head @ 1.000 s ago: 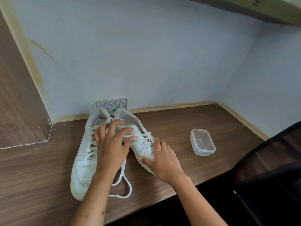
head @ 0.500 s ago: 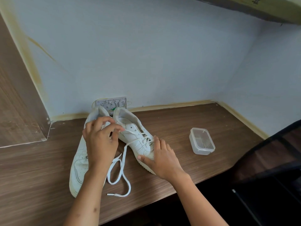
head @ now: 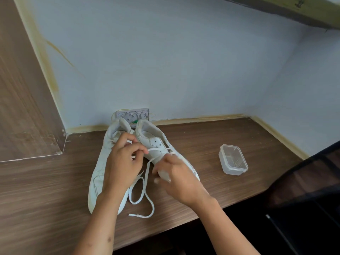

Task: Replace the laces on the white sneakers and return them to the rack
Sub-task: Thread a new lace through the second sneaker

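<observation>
Plastic tub sits right of sneakers.

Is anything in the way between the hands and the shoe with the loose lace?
No. The left hand pinches the lace and the right hand is on the right sneaker. The clear tub sits off to the side.

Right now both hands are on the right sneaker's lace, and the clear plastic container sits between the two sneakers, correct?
Not quite. The head view shows the clear plastic container off to the right of both sneakers, alone on the wooden desk, not between them. The rest holds: left hand and right hand work the lace of the right sneaker.
</observation>
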